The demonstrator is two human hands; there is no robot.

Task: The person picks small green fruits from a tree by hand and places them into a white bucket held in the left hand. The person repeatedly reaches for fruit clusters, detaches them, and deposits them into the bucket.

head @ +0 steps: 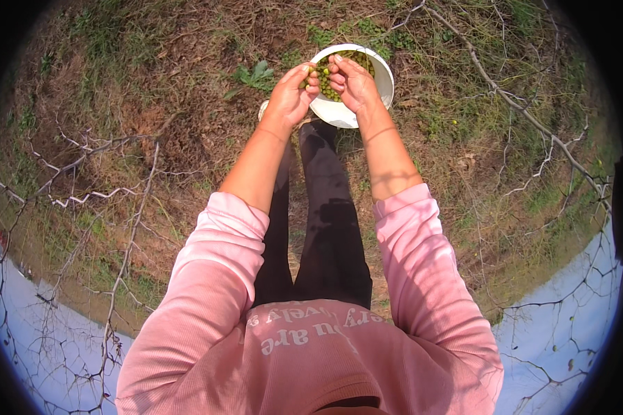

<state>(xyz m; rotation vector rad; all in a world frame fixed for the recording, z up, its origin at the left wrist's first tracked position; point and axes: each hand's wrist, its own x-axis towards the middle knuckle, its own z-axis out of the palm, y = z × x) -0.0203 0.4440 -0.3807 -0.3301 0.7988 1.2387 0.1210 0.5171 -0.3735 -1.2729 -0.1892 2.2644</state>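
Observation:
A white bucket (386, 85) stands on the ground just beyond my feet, with many small yellow-green round fruits (330, 92) inside. My left hand (292, 97) is at the bucket's left rim, its fingers curled around a few of these green fruits (306, 83). Over the bucket's opening is my right hand (354, 85), its thumb and fingertips drawn close together. Whether anything small sits between those fingertips cannot be made out. The two hands are a short gap apart, and they hide part of the fruit and the rim.
Thin bare branches (519, 106) reach in from the right, and more forked twigs (135, 228) spread on the left. Dry grass and reddish soil (156, 111) cover the ground. A leafy green weed (255, 76) grows left of the bucket. A pale shoe (262, 109) shows beside my left wrist.

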